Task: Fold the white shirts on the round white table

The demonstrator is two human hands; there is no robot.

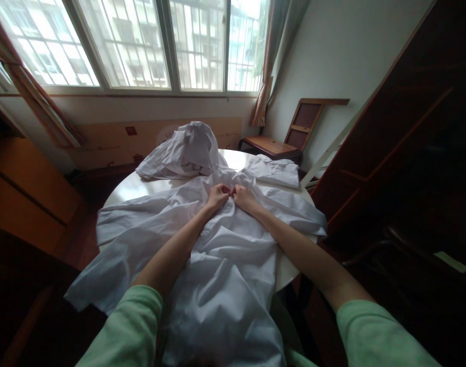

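A long white coat lies spread across a round white table, its sleeves out to both sides and its lower part hanging over the near edge. My left hand and my right hand meet at the upper front of the coat, close to the collar. Both hands are closed, their fingertips pinching the cloth along the front opening. The fingers hide the exact spot they grip. A small button shows on the placket just below them.
Behind the coat, a heap of white cloth sits at the table's back left. A folded white garment lies at the back right of the table. Beyond stands a wooden chair; dark wooden furniture rises on the right.
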